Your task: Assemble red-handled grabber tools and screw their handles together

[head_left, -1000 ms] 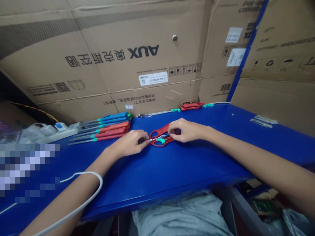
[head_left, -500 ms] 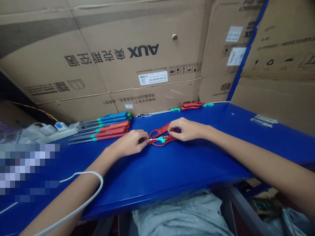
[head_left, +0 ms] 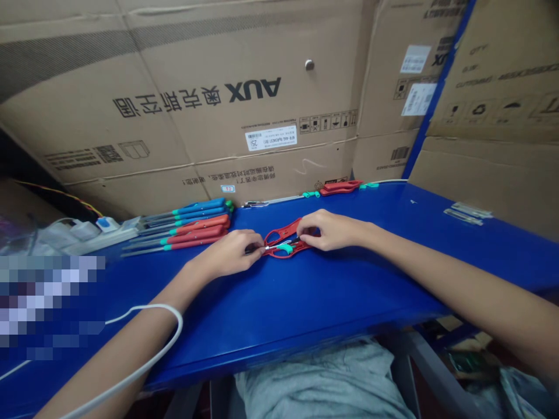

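My left hand [head_left: 233, 253] is closed, its thumb and fingertips pinching a thin white rod [head_left: 269, 248] near its end. My right hand [head_left: 329, 230] pinches a small dark part [head_left: 295, 240] on thin white wires. Between the hands, two red plastic handle shells [head_left: 283, 232] lie on the blue table [head_left: 279, 302], their oval ends toward the left. A mint-green sleeve piece [head_left: 285, 249] sits over the nearer shell. My right fingers hide the shells' right ends, and most of the rod is hidden by my left hand.
Several blue handled tools [head_left: 203, 208] and red handled tools [head_left: 198, 233] lie at left beside a power strip [head_left: 105, 237]. More red shells [head_left: 340, 187] are at the back, clear strips [head_left: 469, 213] at right. A white cable [head_left: 177, 326] crosses my left forearm. Cardboard [head_left: 196, 134] walls the back.
My right fingers have shifted slightly, and the dark part at their tips shows more plainly. My left hand keeps its pinch almost unmoved.
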`<state>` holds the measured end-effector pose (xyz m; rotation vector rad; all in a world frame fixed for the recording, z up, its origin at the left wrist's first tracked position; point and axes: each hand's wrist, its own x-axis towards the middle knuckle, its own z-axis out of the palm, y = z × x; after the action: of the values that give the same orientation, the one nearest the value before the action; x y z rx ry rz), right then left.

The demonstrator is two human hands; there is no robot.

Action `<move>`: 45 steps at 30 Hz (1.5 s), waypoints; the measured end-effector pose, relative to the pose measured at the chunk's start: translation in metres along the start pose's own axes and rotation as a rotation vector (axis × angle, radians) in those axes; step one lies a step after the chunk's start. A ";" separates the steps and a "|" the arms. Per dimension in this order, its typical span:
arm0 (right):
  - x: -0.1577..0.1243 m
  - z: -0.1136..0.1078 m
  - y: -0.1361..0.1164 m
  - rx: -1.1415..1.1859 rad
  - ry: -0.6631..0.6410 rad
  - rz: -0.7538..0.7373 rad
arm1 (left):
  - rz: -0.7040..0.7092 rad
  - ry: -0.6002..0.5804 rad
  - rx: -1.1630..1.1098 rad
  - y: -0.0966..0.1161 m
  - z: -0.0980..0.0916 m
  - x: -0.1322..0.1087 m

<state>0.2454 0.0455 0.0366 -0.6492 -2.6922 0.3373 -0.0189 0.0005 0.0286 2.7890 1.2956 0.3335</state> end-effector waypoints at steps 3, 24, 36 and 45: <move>-0.001 0.001 0.001 -0.001 -0.006 0.001 | 0.000 0.001 -0.003 0.000 0.000 0.001; 0.001 0.005 -0.002 -0.012 0.096 -0.049 | -0.006 0.130 0.015 0.015 0.000 0.002; 0.001 0.007 0.000 -0.027 0.121 -0.077 | -0.019 0.157 -0.032 0.027 0.025 0.012; 0.001 0.008 0.002 -0.043 0.096 -0.061 | -0.137 0.179 -0.085 0.033 0.033 0.019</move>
<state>0.2417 0.0466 0.0289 -0.5795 -2.6279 0.2270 0.0244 -0.0047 0.0041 2.6341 1.4625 0.6267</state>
